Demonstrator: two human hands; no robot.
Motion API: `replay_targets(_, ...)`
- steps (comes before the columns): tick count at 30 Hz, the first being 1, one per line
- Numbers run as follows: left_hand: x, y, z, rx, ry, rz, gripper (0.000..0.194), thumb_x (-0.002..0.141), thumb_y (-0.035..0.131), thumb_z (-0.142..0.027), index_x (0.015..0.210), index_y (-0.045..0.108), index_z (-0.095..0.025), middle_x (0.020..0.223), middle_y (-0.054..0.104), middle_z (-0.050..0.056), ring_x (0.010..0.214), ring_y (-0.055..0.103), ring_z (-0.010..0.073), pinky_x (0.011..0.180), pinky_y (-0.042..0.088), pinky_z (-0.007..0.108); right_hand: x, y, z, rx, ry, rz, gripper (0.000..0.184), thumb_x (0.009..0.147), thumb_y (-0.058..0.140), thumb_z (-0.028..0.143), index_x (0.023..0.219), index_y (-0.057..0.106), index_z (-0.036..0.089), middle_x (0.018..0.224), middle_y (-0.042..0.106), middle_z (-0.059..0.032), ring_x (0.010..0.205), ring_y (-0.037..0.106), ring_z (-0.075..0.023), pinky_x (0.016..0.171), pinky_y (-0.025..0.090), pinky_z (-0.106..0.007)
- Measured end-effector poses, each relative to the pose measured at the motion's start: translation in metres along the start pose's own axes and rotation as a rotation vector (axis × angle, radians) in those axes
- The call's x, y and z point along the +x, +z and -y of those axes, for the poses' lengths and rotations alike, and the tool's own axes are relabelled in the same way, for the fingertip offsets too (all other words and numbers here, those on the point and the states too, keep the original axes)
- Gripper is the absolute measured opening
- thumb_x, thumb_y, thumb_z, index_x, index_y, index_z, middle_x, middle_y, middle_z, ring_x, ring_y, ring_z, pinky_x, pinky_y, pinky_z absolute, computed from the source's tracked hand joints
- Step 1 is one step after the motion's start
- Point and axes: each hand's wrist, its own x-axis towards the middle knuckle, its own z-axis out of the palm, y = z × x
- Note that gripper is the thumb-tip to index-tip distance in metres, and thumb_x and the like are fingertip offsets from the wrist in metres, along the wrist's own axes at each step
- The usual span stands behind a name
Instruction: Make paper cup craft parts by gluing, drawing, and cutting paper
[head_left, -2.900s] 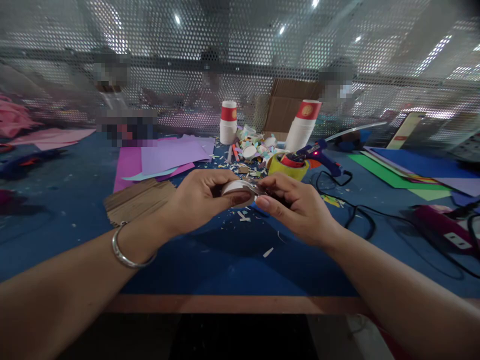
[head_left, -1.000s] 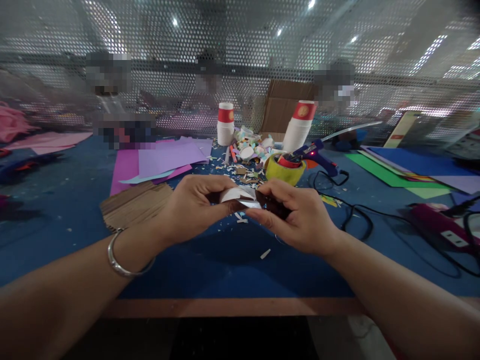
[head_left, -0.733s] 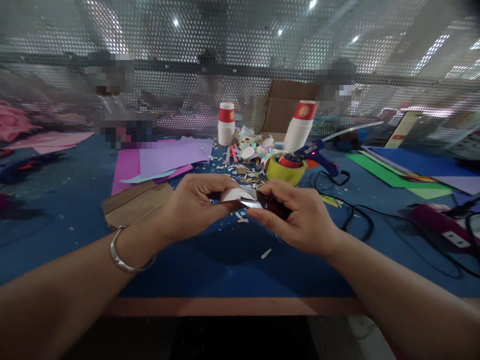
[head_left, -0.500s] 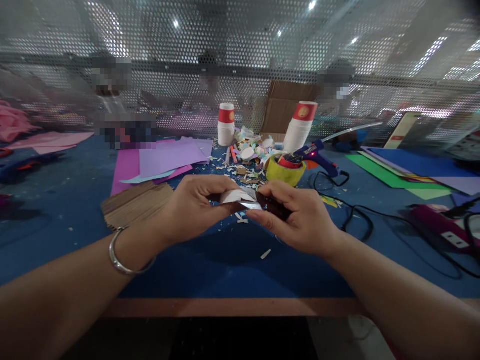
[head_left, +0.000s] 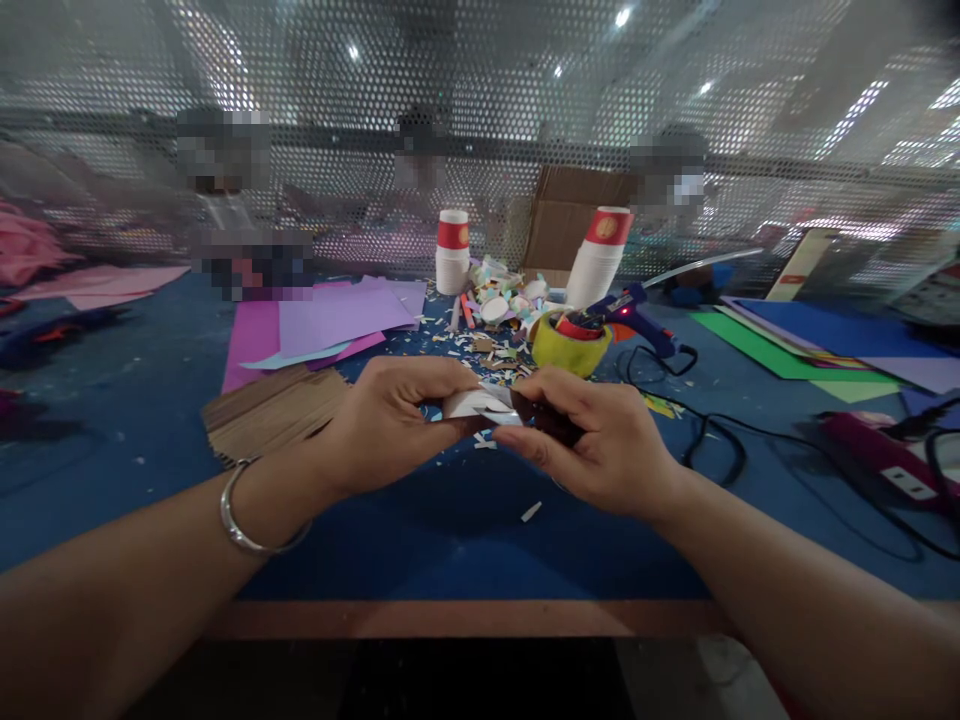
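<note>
My left hand (head_left: 390,425) is closed on a small white paper piece (head_left: 463,402), pinching it between thumb and fingers above the blue table (head_left: 420,530). My right hand (head_left: 600,440) is closed round the dark handles of scissors (head_left: 501,413). The metal blades point left and meet the edge of the white piece. Both hands are close together at the middle of the view. A silver bangle (head_left: 251,515) sits on my left wrist. Paper scraps (head_left: 532,512) lie on the table under the hands.
Behind the hands are a yellow tape roll (head_left: 570,345), a blue glue gun (head_left: 637,315) with black cable (head_left: 712,440), two paper cup stacks (head_left: 452,250) (head_left: 600,260) and purple sheets (head_left: 330,320). Cardboard strips (head_left: 270,410) lie left, coloured sheets (head_left: 787,345) and a power strip (head_left: 885,455) right. People sit beyond the perforated screen (head_left: 480,100).
Both hands have stayed together on the white piece and the scissors. The white piece now lies flatter and a little lower between my fingers; nothing on the table has moved.
</note>
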Motion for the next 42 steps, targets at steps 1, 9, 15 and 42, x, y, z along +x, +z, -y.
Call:
replay_targets(1,0.0,0.0,-0.001,-0.002,0.001,0.0,0.007,0.083,0.068,-0.02,0.083,0.073,-0.016,0.074,0.074,0.003,0.064,0.063,0.0125,0.058,0.048,0.023,0.0,0.0,0.0,0.002,-0.009,-0.004,0.029,0.094,0.066,0.039,0.085,0.063,0.012,0.057,0.046,0.0062,0.046,0.038,-0.004,0.044,0.03,-0.02)
replay_targets(9,-0.002,-0.003,-0.008,0.046,-0.004,0.022,0.006,0.084,0.066,-0.019,0.08,0.071,-0.019,0.071,0.07,0.001,0.063,0.059,0.0114,0.058,0.046,0.023,-0.001,-0.001,0.003,0.008,-0.044,-0.012,0.028,0.095,0.066,0.038,0.082,0.061,0.014,0.057,0.044,0.0075,0.045,0.037,-0.003,0.044,0.029,-0.018)
replay_targets(15,-0.001,-0.004,-0.009,0.03,-0.088,0.071,0.027,0.085,0.061,-0.024,0.06,0.054,-0.019,0.068,0.067,0.002,0.062,0.056,0.0123,0.058,0.042,0.026,-0.001,-0.002,0.003,-0.02,-0.04,0.003,0.03,0.096,0.063,0.038,0.078,0.059,0.015,0.056,0.042,0.0069,0.046,0.034,-0.0037,0.044,0.028,-0.019)
replay_targets(42,0.007,-0.003,-0.005,-0.335,-0.409,0.082,0.022,0.084,0.073,-0.033,0.076,0.065,-0.015,0.066,0.058,-0.003,0.058,0.051,0.0074,0.051,0.041,0.017,0.009,0.0,-0.016,0.151,0.347,-0.049,0.039,0.095,0.059,0.051,0.072,0.052,0.02,0.06,0.04,0.0056,0.054,0.037,-0.0087,0.051,0.028,-0.025)
